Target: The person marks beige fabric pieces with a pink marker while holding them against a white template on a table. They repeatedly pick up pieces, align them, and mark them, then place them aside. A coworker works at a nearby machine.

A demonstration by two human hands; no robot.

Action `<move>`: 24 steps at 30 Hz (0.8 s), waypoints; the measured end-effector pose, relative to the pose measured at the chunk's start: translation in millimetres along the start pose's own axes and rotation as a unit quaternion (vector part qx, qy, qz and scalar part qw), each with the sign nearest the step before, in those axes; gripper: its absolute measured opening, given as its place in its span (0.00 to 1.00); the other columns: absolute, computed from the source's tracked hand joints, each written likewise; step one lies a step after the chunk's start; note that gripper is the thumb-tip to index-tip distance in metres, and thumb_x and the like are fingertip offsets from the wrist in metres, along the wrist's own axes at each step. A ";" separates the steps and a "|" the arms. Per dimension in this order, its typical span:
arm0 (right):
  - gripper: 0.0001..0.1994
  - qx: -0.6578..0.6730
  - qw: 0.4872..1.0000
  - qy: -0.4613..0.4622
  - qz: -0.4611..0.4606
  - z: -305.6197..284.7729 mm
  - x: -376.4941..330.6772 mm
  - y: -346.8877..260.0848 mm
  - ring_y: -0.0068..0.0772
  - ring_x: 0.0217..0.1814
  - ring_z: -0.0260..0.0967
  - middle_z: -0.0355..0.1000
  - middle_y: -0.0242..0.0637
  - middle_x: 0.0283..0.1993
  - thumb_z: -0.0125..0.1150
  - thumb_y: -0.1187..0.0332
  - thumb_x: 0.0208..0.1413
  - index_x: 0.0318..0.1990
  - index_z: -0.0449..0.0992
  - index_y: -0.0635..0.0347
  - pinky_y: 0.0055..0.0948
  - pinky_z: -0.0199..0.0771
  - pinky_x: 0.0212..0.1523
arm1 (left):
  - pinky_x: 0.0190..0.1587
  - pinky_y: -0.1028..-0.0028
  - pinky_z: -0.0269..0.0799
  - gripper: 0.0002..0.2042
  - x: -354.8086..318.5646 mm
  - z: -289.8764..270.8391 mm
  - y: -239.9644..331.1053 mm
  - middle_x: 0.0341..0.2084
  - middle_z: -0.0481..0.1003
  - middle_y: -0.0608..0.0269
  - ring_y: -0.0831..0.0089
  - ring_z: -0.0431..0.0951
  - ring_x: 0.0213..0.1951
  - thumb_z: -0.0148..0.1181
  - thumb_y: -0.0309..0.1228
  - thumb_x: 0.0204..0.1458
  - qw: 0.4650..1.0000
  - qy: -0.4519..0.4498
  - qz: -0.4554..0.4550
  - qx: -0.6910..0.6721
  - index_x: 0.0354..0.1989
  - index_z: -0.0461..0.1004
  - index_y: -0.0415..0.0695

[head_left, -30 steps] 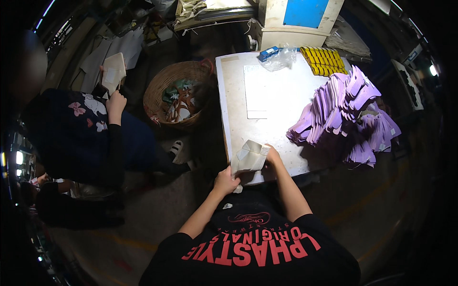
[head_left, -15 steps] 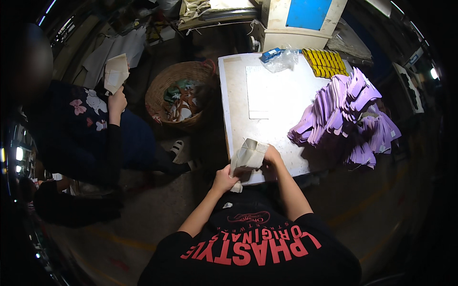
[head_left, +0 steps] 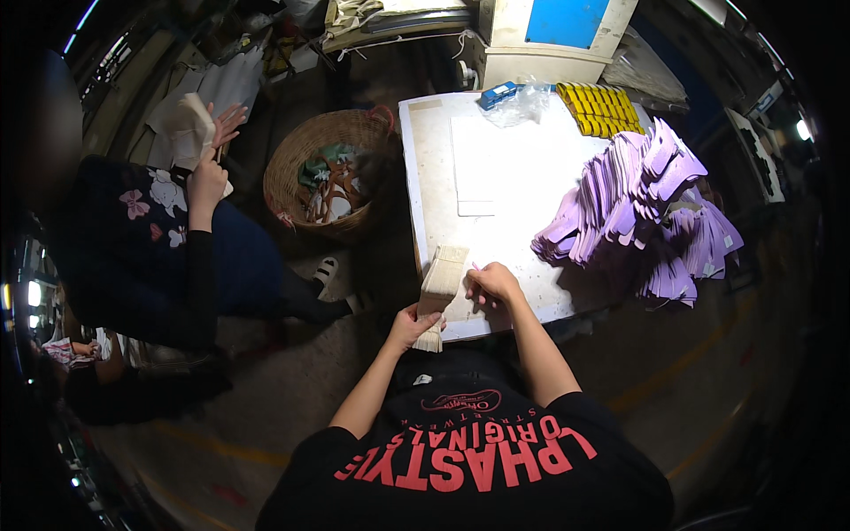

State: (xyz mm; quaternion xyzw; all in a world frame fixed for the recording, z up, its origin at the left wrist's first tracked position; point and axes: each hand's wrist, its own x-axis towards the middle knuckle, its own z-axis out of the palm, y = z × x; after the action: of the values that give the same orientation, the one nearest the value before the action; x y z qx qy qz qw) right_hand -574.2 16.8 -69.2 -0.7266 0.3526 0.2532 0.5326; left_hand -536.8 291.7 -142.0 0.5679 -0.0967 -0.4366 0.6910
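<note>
My left hand (head_left: 412, 329) grips the lower part of a thick stack of cream-coloured cut pieces (head_left: 445, 273), thumb across it. The stack stands edge-on above the table's near edge, its upper end leaning away from me. Just to its right, my right hand (head_left: 492, 285) is apart from it with fingers curled together. A small pinkish tip shows at those fingers; what it belongs to cannot be made out. Beyond the hands, a white sheet (head_left: 475, 177) lies on the white table (head_left: 427, 186). Layered lilac cut pieces (head_left: 611, 199) are heaped at the table's right side.
Yellow slotted strips (head_left: 600, 110), a clear plastic bag (head_left: 524, 104) and a small blue box (head_left: 498, 95) lie along the far edge. A wicker basket (head_left: 288, 164) of scraps stands left of the table. Farther left, a co-worker (head_left: 209, 181) holds pale pieces.
The cream stack has turned from showing its broad face to edge-on. My right hand has let go of it and moved slightly away. The co-worker's second hand has come into view.
</note>
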 end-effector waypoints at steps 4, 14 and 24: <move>0.22 -0.007 1.000 0.007 0.002 0.3 0.6 -0.6 0.31 0.11 0.68 0.76 0.37 0.16 0.57 0.53 0.62 0.27 0.87 0.62 0.31 0.71 0.16 | 0.47 0.69 0.83 0.17 1.9 -2.1 -2.4 0.42 0.84 0.53 0.68 0.87 0.41 0.70 0.30 0.62 1.000 -0.004 -0.006 -0.025 0.54 0.76 0.32; 0.22 -0.011 1.000 0.011 0.014 0.8 0.8 -1.6 0.31 0.11 0.68 0.76 0.38 0.16 0.57 0.54 0.61 0.27 0.88 0.61 0.30 0.73 0.17 | 0.48 0.69 0.83 0.18 4.7 -5.3 -5.2 0.42 0.85 0.54 0.68 0.87 0.42 0.71 0.31 0.61 1.000 0.005 -0.003 0.016 0.54 0.77 0.33; 0.21 -0.008 1.000 0.008 0.017 -0.4 -3.0 -5.0 0.31 0.11 0.68 0.76 0.37 0.16 0.56 0.55 0.60 0.26 0.88 0.61 0.30 0.73 0.17 | 0.46 0.70 0.82 0.20 7.4 -6.9 -3.6 0.40 0.85 0.56 0.72 0.86 0.41 0.72 0.36 0.60 0.997 0.017 -0.066 -0.024 0.53 0.78 0.32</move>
State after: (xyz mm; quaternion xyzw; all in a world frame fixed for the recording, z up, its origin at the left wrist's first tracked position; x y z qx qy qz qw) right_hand -572.2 18.1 -63.8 -0.7267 0.3668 0.2590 0.5200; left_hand -529.8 291.3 -150.1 0.5633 -0.0366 -0.4742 0.6756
